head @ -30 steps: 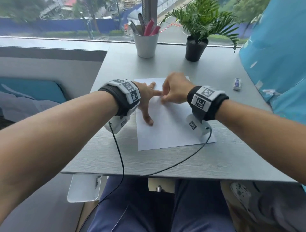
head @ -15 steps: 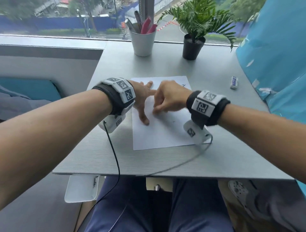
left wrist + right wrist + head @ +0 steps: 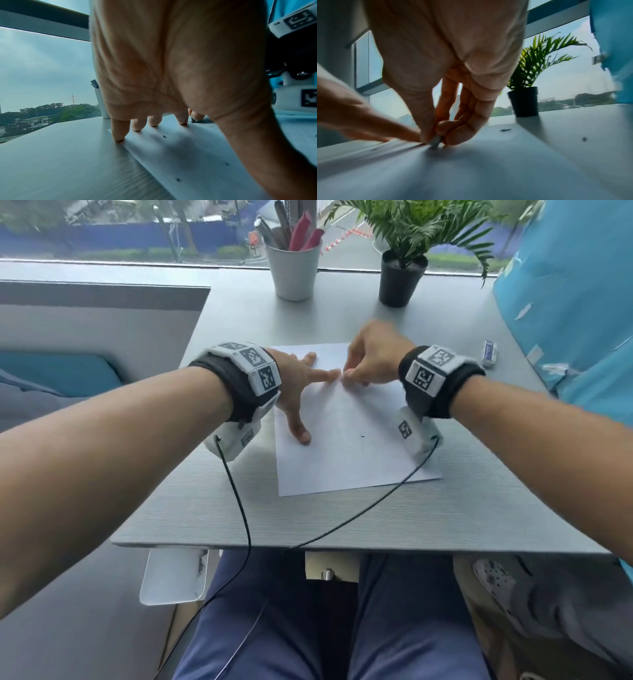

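A white sheet of paper (image 3: 349, 446) lies on the grey table (image 3: 342, 518), with a few dark specks on it. My left hand (image 3: 298, 385) presses flat on the sheet's left side, fingers straight and spread; in the left wrist view its fingertips (image 3: 118, 134) rest along the paper's (image 3: 180, 155) edge. My right hand (image 3: 370, 357) is near the sheet's far edge, beside the left forefinger. In the right wrist view the right hand (image 3: 447, 67) pinches a small pale eraser piece (image 3: 435, 142) between thumb and fingers, its tip touching the paper (image 3: 471, 169).
A white cup of pens (image 3: 294, 272) and a potted plant (image 3: 402, 280) stand at the table's far edge by the window. A white-and-blue eraser (image 3: 489, 353) lies at the right. Another person in a blue shirt (image 3: 575, 302) sits close on the right. Wrist cables trail over the near edge.
My right hand slid toward me on the sheet, then back toward its far edge, still pinching the small piece. The left hand stayed pressed on the paper.
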### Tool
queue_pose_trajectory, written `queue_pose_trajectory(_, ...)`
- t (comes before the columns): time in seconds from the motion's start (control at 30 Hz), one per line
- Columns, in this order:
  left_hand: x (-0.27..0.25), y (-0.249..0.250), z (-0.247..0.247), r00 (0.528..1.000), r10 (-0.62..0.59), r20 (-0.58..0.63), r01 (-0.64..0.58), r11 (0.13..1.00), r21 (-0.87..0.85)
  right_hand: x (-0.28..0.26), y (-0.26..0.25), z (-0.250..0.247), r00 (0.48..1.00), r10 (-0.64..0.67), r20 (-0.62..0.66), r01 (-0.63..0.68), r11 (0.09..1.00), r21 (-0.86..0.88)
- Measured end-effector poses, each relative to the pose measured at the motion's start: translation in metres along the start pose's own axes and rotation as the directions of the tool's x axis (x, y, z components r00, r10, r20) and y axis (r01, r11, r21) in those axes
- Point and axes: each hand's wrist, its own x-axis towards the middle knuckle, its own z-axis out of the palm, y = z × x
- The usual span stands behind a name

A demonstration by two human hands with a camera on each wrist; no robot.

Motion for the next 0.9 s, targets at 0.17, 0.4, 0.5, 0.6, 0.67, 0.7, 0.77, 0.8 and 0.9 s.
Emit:
queue_pose_trajectory(0.17,0.000,-0.002,-0.001,1.000,0.017,-0.005,-0.017,1.000,0.013,-0.043,-0.033,0.024,0.945,-0.218,0.243,0.236,0.970,-0.048)
queue_pose_trajectory(0.4,0.000,-0.001,0.000,1.000,0.013,0.004,-0.013,1.000,-0.004,-0.013,-0.014,0.006,0.996,-0.074,0.044,0.078,0.991,-0.106)
queue_pose_trajectory(0.5,0.002,-0.004,0.001,1.000,0.030,0.001,-0.030,1.000,-0.005,-0.045,-0.036,0.025,0.951,-0.203,0.234,0.223,0.973,-0.060)
queue_pose_trajectory(0.6,0.002,-0.004,0.002,1.000,0.029,0.012,-0.029,1.000,0.006,-0.025,-0.023,0.007,0.976,-0.098,0.195,0.104,0.994,-0.021)
queue_pose_trajectory(0.67,0.000,-0.002,0.001,1.000,0.017,0.016,-0.017,1.000,-0.001,-0.006,-0.009,-0.003,0.997,-0.003,0.076,0.004,1.000,-0.016)
queue_pose_trajectory(0.7,0.000,-0.001,0.000,1.000,0.016,0.015,-0.016,1.000,-0.004,-0.004,-0.008,-0.003,0.999,-0.003,0.035,0.005,0.999,-0.041)
queue_pose_trajectory(0.77,-0.001,-0.001,0.000,1.000,0.018,0.010,-0.018,1.000,-0.010,-0.019,-0.020,0.010,0.995,-0.085,0.060,0.090,0.992,-0.091)
queue_pose_trajectory(0.8,0.000,-0.002,0.001,1.000,0.025,0.002,-0.025,1.000,-0.007,-0.032,-0.028,0.018,0.984,-0.136,0.117,0.147,0.985,-0.092)
queue_pose_trajectory(0.9,-0.001,-0.005,0.001,0.999,0.035,0.008,-0.035,0.999,0.008,-0.047,-0.033,0.022,0.946,-0.199,0.254,0.216,0.975,-0.041)
